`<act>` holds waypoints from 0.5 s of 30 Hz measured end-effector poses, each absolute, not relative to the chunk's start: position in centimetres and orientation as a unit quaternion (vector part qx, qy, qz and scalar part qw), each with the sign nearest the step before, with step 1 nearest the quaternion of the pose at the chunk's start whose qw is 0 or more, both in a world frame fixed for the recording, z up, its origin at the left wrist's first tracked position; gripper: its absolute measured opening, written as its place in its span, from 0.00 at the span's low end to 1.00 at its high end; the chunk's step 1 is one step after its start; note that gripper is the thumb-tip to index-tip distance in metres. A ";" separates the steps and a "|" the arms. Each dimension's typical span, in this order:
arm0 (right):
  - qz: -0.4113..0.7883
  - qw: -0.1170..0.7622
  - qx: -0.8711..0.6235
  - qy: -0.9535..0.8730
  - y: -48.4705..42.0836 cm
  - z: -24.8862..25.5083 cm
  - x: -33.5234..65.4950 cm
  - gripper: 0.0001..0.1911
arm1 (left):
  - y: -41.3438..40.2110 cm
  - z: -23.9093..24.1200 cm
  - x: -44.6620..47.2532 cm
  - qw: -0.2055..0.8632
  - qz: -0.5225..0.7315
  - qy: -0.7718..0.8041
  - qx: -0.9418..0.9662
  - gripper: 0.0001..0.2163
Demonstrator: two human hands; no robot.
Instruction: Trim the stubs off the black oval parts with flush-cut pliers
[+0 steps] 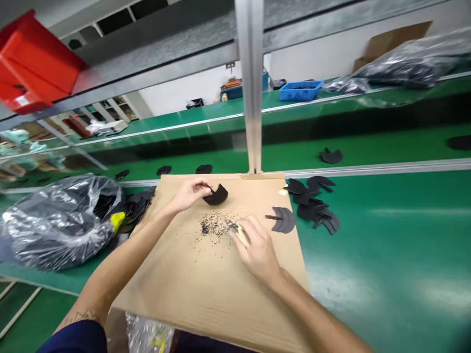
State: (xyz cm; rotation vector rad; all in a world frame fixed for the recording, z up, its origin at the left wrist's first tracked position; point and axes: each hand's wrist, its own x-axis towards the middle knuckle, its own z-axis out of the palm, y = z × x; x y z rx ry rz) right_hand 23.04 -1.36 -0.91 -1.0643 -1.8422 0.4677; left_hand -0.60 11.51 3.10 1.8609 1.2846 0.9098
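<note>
My left hand (195, 193) pinches a black fan-shaped piece (216, 195) by its narrow end, above the cardboard sheet (206, 299). Wrapped round small pliers (241, 234) with pale handles and metal jaws, my right hand (257, 245) is just right of the scattered small black bits (213, 228). The jaws are apart from the fan-shaped piece; whether they grip a bit is too small to tell. Several dark fan-shaped pieces lie stacked (283, 220) on the cardboard's right edge. More black pieces (312, 201) form a loose pile beyond it on the green table.
A clear plastic bag (62, 220) with black pieces sits at the left. A metal post (252, 88) rises behind the cardboard. Beyond it, a green belt (294, 147) carries a few black pieces. A red bin (37, 59) hangs upper left; a blue tray (300, 91) stands behind.
</note>
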 end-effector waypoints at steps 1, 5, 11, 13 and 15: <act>0.210 0.479 -0.432 -0.735 -1.2 -0.8 23.0 0.04 | 9.4 3.2 -0.7 0.375 0.333 0.464 0.731 0.11; 0.293 0.478 -0.432 -0.706 -0.8 -0.1 22.8 0.11 | 2.7 3.7 0.2 0.404 0.269 0.346 0.803 0.07; 0.485 0.316 -0.412 -0.703 -0.2 0.4 22.3 0.11 | 0.8 3.6 0.0 0.419 0.238 0.361 0.798 0.10; 0.490 0.327 -0.434 -0.681 0.0 0.5 22.2 0.12 | 1.4 3.6 -2.0 0.343 0.205 0.435 0.807 0.13; 0.490 0.355 -0.454 -0.654 0.3 0.7 22.3 0.14 | 2.4 3.8 -5.1 0.196 0.168 0.557 0.789 0.10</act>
